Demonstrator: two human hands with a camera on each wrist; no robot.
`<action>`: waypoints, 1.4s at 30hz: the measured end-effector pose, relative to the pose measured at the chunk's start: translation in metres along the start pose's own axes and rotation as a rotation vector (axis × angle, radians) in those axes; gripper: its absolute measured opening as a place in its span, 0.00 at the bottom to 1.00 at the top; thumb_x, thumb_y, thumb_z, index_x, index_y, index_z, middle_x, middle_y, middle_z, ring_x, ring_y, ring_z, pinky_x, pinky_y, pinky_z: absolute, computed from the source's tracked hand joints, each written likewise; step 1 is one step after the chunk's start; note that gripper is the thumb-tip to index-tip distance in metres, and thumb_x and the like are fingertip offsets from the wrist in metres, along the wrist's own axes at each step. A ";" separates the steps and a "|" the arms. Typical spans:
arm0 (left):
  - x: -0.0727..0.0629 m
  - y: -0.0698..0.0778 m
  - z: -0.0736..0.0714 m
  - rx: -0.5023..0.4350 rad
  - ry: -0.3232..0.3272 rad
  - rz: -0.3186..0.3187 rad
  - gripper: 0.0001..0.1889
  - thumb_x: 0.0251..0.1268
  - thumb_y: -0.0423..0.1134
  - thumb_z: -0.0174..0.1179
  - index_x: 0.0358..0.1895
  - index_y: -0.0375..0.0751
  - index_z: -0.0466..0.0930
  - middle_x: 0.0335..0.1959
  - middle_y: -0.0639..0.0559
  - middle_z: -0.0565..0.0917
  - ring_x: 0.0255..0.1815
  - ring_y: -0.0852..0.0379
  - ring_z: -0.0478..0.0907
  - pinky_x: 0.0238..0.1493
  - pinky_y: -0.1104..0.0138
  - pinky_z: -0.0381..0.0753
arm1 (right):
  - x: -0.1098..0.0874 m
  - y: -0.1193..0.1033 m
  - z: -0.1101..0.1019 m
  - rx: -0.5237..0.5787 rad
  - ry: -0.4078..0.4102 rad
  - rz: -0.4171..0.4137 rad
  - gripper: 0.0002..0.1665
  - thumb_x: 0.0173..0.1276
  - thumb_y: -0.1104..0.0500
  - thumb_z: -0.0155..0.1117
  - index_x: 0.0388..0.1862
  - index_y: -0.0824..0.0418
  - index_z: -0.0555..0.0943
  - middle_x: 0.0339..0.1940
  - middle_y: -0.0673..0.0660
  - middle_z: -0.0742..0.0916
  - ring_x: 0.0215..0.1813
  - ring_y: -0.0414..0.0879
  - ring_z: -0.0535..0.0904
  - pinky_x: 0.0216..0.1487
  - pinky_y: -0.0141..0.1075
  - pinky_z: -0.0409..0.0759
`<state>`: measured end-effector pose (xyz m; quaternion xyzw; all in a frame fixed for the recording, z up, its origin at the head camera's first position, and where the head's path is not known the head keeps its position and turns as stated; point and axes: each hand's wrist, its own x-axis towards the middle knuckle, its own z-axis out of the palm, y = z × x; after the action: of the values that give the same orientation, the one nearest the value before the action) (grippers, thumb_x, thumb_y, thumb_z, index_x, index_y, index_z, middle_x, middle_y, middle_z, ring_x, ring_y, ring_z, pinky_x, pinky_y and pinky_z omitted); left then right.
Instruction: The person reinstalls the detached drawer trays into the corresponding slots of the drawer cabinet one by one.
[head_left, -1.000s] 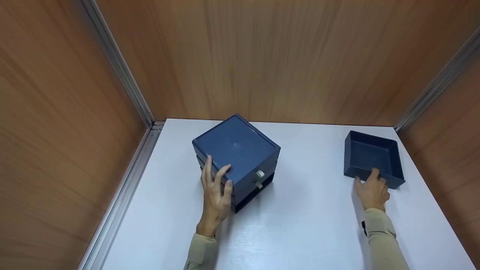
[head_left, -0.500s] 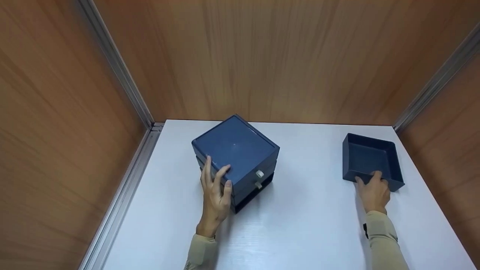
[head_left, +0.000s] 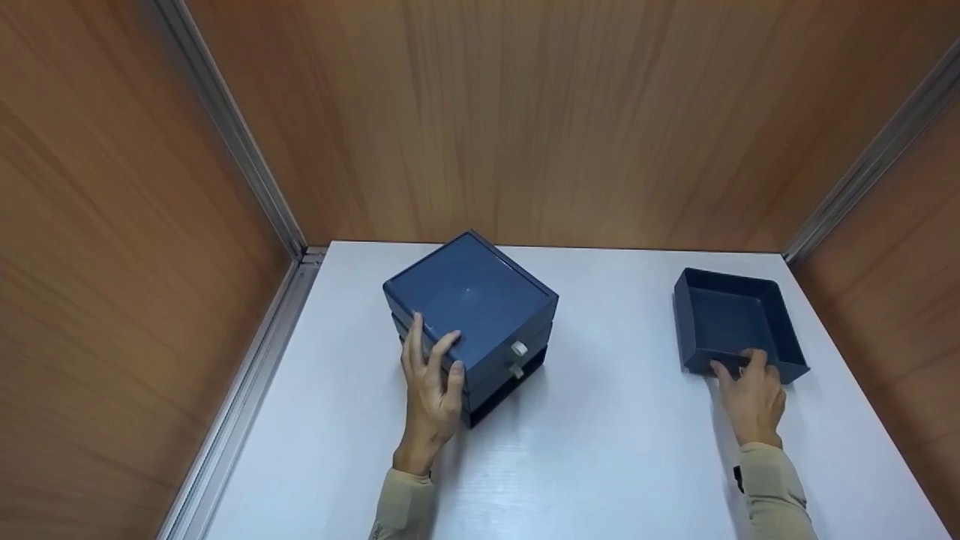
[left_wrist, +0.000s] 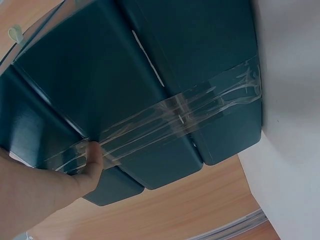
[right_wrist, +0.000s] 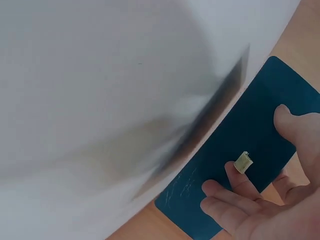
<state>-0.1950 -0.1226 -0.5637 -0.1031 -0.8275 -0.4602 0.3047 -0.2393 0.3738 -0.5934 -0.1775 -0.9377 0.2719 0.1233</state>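
A dark blue drawer cabinet (head_left: pixel 469 296) stands with one corner toward me. Two small pale pulls show on its front, above a dark open slot at the bottom. My left hand (head_left: pixel 431 401) rests on its left side, fingers spread up to the top edge; in the left wrist view, the thumb touches clear tape (left_wrist: pixel 175 117) stretched across the cabinet's side. At the right, my right hand (head_left: pixel 752 397) holds a loose blue drawer (head_left: pixel 731 319) by its front wall. Its small pale pull (right_wrist: pixel 243 163) sits beside my fingers in the right wrist view. The drawer's inside holds nothing visible.
The white table (head_left: pixel 600 420) lies under both things. A wooden back panel (head_left: pixel 525 127) and wooden side panels (head_left: pixel 112 262) enclose it, with metal rails (head_left: pixel 232 142) at the corners. White table surface separates cabinet and drawer.
The right hand and the loose drawer have shifted slightly toward me, and the drawer's far side has swung left. The left hand and cabinet have stayed in place.
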 end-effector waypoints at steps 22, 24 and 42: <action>-0.002 0.000 0.004 -0.005 0.016 0.008 0.23 0.79 0.38 0.54 0.73 0.56 0.76 0.89 0.39 0.47 0.86 0.27 0.46 0.72 0.23 0.58 | -0.082 -0.002 -0.006 -0.004 0.075 -0.159 0.33 0.67 0.57 0.80 0.62 0.70 0.74 0.53 0.81 0.83 0.54 0.78 0.80 0.49 0.71 0.77; -0.002 0.000 0.004 -0.005 0.018 0.012 0.23 0.79 0.38 0.54 0.73 0.56 0.76 0.89 0.39 0.47 0.86 0.26 0.46 0.72 0.23 0.58 | -0.086 -0.005 -0.005 -0.006 0.095 -0.172 0.33 0.66 0.58 0.81 0.61 0.70 0.75 0.52 0.80 0.84 0.53 0.77 0.81 0.48 0.70 0.78; -0.001 -0.002 0.005 -0.010 0.019 0.020 0.23 0.80 0.40 0.53 0.74 0.56 0.76 0.89 0.39 0.47 0.86 0.26 0.45 0.72 0.23 0.57 | -0.125 -0.025 0.009 0.007 0.102 -0.304 0.30 0.60 0.65 0.84 0.57 0.70 0.78 0.49 0.76 0.85 0.50 0.72 0.86 0.46 0.65 0.85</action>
<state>-0.1967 -0.1195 -0.5676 -0.1085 -0.8212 -0.4621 0.3167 -0.1358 0.2994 -0.6037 -0.0468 -0.9453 0.2442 0.2111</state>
